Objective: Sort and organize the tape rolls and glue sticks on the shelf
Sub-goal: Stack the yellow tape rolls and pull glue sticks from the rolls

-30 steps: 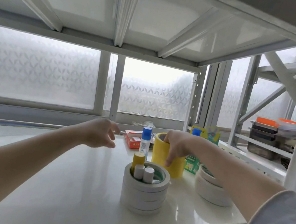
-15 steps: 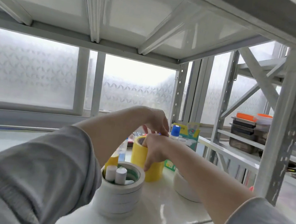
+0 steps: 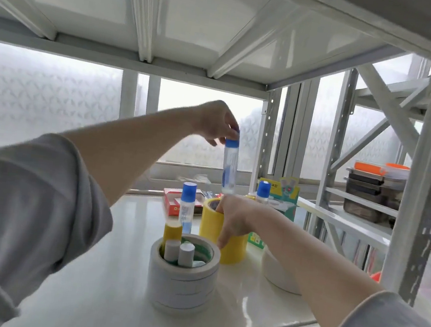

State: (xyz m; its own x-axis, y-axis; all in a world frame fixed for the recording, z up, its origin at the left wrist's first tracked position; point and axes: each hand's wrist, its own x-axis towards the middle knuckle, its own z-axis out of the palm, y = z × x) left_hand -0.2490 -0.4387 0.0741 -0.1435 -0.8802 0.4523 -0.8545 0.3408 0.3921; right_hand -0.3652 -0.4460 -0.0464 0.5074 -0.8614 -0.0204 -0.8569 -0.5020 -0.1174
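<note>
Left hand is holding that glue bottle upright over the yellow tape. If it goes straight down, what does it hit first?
Most likely the yellow tape roll: the glue bottle in the left hand hangs bottom-down right above the roll's open core. The right hand grips that rim, so its fingers could be brushed first; depth is unclear.

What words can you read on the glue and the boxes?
None can be read.
Held glue bottle: blue print, blurred.
Standing glue bottle: print too small.
Red box: white marks, unreadable.
Green box: print too blurred.
</note>
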